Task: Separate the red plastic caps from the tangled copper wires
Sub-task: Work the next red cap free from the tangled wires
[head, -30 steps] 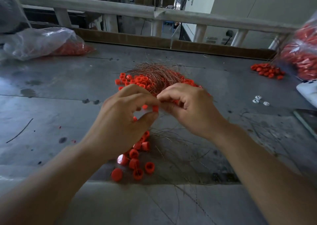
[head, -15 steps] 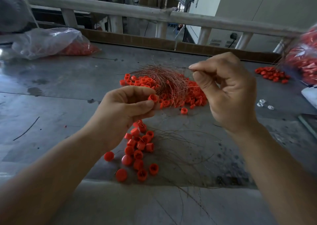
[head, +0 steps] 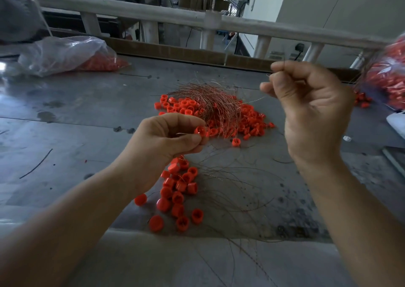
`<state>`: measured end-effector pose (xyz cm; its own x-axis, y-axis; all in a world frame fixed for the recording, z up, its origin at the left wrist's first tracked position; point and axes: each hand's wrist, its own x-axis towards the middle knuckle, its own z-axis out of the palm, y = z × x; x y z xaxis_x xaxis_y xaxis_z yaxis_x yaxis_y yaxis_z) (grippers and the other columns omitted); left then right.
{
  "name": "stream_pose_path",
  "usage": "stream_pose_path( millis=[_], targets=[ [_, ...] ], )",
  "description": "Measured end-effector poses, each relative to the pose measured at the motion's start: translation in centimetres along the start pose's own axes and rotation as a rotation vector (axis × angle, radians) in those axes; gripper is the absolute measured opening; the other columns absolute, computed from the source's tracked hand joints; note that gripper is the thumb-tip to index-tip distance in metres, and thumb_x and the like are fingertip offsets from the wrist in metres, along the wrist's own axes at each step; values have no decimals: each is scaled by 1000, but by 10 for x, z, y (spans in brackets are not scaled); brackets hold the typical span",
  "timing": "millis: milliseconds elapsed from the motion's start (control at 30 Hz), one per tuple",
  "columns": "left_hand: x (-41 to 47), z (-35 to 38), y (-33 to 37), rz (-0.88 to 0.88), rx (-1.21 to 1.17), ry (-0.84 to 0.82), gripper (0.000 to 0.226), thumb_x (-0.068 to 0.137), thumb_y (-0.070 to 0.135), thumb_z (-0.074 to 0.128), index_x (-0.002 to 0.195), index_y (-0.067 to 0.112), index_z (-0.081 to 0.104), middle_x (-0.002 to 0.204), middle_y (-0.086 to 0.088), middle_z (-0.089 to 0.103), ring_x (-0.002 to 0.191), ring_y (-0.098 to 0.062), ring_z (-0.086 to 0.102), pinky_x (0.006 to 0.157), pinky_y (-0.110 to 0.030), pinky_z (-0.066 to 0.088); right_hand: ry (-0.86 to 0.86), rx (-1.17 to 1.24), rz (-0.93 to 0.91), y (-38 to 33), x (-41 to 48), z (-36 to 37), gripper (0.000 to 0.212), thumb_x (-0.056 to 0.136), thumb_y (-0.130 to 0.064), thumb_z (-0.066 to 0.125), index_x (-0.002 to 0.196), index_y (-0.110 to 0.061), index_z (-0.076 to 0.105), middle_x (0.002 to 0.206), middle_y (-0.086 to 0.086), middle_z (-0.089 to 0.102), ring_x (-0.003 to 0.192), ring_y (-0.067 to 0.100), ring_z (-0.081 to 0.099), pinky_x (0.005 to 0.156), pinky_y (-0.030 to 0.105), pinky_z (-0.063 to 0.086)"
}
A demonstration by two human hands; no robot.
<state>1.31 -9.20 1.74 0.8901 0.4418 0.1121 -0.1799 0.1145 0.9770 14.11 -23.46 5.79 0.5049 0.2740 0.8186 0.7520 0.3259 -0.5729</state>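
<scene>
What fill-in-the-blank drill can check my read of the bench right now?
1. The left hand pinches a ____ cap.
2. The raised right hand pinches a thin ____.
3. The near pile of caps lies on the table just below the ____ hand.
Missing: red; wire; left.

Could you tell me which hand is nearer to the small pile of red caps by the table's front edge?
Left. The left hand, pinching a red cap, sits just beyond the pile; the right hand is raised well off to the right, pinching a copper wire.
</scene>
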Motion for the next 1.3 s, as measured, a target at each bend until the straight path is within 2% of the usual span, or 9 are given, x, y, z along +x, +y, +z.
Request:
stream_pose_path(
  millis=[367, 467, 633, 700, 767, 900, 1000, 1133, 1300],
  targets=[
    [-3, 5, -1, 128, 228, -43, 24, 65, 6, 65, 87, 16, 66, 77, 2, 71, 73, -13, 70, 62, -17, 53, 51, 26, 129, 0, 1, 0, 18, 87, -5, 57, 93, -22, 60, 71, -15, 65, 60, 5, 61, 57, 21, 52],
    [-4, 7, -5, 241, 481, -41, 35, 73, -4, 68, 83, 29, 65, 81, 7, 70, 78, -11, 68, 67, -18, 54, 32, 37, 171, -1, -2, 2, 18, 87, -5, 57, 92, -22, 61, 71, -12, 64, 60, 6, 61, 56, 21, 52],
    [-6, 18, -1, 456, 799, -103, 37, 79, 7, 68, 88, 43, 61, 124, 27, 43, 88, 9, 56, 75, -11, 48, -28, 33, 208, -1, -8, 6, 18, 88, -5, 56, 92, -21, 61, 72, -8, 62, 64, 8, 63, 58, 23, 54],
    [-1, 23, 4, 505, 880, -155, 27, 80, 8, 67, 92, 32, 68, 133, 28, 33, 94, 14, 53, 78, -9, 46, -35, 44, 217, -2, -8, 7, 17, 88, -5, 56, 91, -21, 61, 72, -8, 63, 65, 9, 64, 59, 23, 54],
    [11, 28, 9, 526, 969, -227, 22, 79, 6, 68, 95, 21, 71, 136, 17, 40, 99, 13, 50, 82, -3, 41, -37, 50, 234, -2, -8, 8, 16, 88, -4, 55, 90, -19, 62, 73, -7, 63, 65, 9, 65, 59, 22, 54],
    [33, 34, 4, 518, 1111, -215, 22, 80, 4, 67, 101, 11, 71, 121, -1, 62, 107, -5, 53, 86, 4, 25, 20, 86, 271, -2, -7, 7, 15, 88, -2, 55, 86, -15, 63, 65, -9, 64, 61, 8, 63, 59, 25, 55],
    [40, 28, -4, 448, 1120, -145, 23, 82, 6, 65, 104, 10, 69, 116, -3, 64, 109, -13, 55, 84, -3, 26, 169, 112, 281, -1, 2, -3, 17, 89, -1, 53, 84, -15, 62, 62, -9, 62, 55, 4, 58, 55, 25, 54],
    [40, 19, -9, 334, 1075, -113, 25, 80, 3, 66, 103, 11, 70, 117, -1, 63, 106, -9, 55, 83, -5, 34, 249, 77, 344, 5, 12, -14, 19, 89, 0, 53, 83, -16, 61, 68, -5, 57, 54, 1, 53, 52, 19, 49],
    [28, 14, 7, 177, 786, -56, 24, 78, 0, 68, 88, 21, 68, 86, 10, 68, 72, 3, 62, 71, -13, 51, 72, -47, 350, 11, 7, -12, 22, 87, -1, 57, 82, -21, 63, 64, -13, 59, 56, 0, 52, 52, 14, 46]
  ],
)
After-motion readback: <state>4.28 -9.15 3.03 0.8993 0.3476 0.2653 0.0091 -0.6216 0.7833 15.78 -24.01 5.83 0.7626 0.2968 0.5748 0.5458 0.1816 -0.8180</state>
